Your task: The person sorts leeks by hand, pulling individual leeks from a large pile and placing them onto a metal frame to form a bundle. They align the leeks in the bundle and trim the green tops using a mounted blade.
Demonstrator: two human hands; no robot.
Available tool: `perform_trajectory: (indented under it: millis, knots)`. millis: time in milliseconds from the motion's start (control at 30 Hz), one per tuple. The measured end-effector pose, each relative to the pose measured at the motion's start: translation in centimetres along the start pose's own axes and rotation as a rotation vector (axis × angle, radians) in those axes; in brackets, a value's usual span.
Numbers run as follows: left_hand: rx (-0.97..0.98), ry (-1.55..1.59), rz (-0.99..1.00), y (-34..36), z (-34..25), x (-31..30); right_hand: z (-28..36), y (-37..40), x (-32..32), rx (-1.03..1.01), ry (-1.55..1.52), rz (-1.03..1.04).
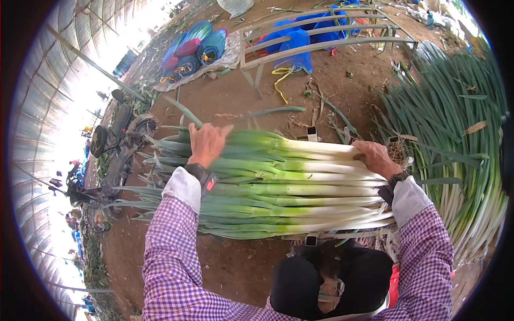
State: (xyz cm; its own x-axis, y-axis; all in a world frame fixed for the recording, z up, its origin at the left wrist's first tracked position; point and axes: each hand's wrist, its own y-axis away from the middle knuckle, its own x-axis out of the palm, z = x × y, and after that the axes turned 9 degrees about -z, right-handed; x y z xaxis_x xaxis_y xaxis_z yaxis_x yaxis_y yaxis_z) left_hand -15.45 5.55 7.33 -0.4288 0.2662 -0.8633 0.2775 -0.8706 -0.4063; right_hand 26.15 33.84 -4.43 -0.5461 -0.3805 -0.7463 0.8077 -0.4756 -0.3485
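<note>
A wide row of leeks [321,176] lies side by side in front of me, white stalk ends to the right and green leaves to the left. My right hand [377,159] is closed around the white end of the farthest leek. Over the leafy part, my left hand [208,143] is closed, and a loose green leek leaf [184,111] runs up and left from its fingers. The fingertips are partly hidden behind the hand. Another leaf [276,111], partly blurred, lies beyond the row.
A large heap of leeks [450,117] rises at the right. Blue net sacks [294,48] lie by a slatted frame [332,36] at the back. Rolled nets [195,51] sit on a sheet at the far left. Small black-framed devices [310,241] are at the row's edges.
</note>
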Motion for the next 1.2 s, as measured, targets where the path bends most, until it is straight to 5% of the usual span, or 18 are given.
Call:
perform_trajectory:
  millis: [267, 467, 767, 867, 967, 1200]
  knots:
    - [0.084, -0.024, -0.207, 0.1, -0.1, -1.0, 0.2, 0.0, -0.1, -0.030, 0.040, -0.008]
    - [0.091, -0.025, -0.161, 2.7, 0.1, -2.9, 0.3, 0.1, -0.3, -0.045, 0.021, 0.001]
    - [-0.320, 0.387, -0.062, 4.3, 3.1, 1.0, -1.1, 0.1, 0.1, -0.039, 0.030, 0.031]
    - [-0.348, 0.472, -0.056, 4.2, 4.9, 1.4, -1.3, -0.2, 0.1, -0.017, 0.018, 0.078]
    - [-0.245, 0.388, -0.295, 4.8, 7.3, 2.4, -1.5, -0.4, 0.0, 0.012, 0.019, 0.106]
    - [-0.476, 0.566, -0.053, 4.5, 10.3, 4.0, -1.1, -0.3, -0.2, 0.004, -0.015, 0.102]
